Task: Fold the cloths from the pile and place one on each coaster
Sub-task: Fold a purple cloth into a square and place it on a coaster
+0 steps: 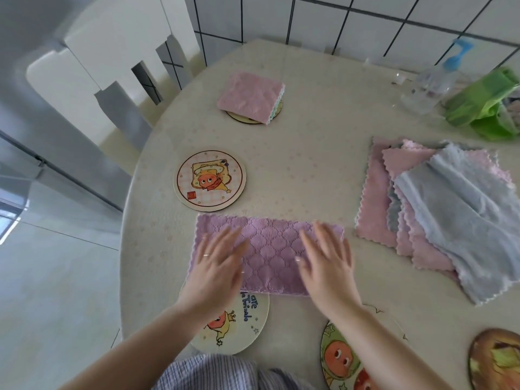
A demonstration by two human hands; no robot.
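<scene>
Purple cloth [267, 254]: folded strip at table's 6 o'clock, overlapping a near coaster [242, 325].
Bare coaster [210, 180]: at cloth's 11 o'clock.
Covered coaster [247, 118]: under pink cloth [250, 95], 12 o'clock.
Left hand [216, 266]: flat, fingers straight, pressing cloth.
Right hand [326, 263]: likewise flat, pressing.
Pile [439, 209]: 3 o'clock.

One head-worn wide-angle view; looks steeply down, close over the table [309, 164].

- A home dining or kitchen corner is shown.
- A round table [309, 164] is covered with a tablecloth.
- A white chair [112, 66] is placed far left.
- White wall tiles [365, 21] are seen behind.
</scene>
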